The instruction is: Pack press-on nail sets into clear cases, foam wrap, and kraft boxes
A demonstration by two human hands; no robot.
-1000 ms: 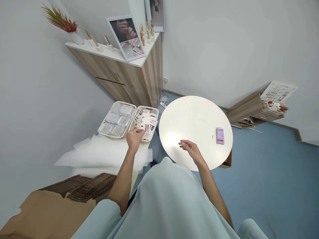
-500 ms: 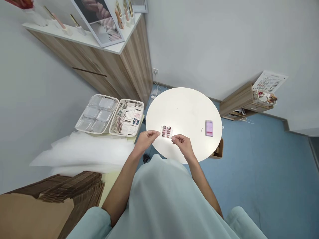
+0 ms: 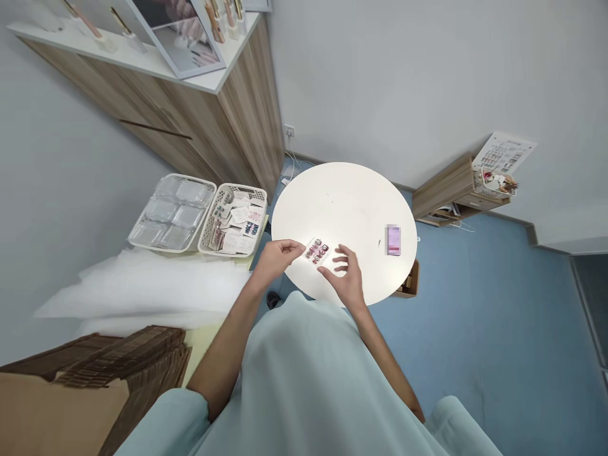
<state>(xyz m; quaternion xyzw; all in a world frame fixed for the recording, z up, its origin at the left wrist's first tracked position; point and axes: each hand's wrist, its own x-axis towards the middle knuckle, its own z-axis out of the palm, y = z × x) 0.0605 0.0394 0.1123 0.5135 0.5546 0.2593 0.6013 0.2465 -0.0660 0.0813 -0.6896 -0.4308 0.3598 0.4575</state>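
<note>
Left hand pinches one white card bearing red pieces over the near left of one round white table; right hand, half open and empty, is just beside it. One blurred purple rectangle lies right; two cream plastic baskets sit left, above blue floor.

Loose pale-blue garment, short sleeves

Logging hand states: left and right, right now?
Left hand: closed, pinching the small patterned card at its edge.
Right hand: open, fingers spread beside the card; contact cannot be told.
</note>
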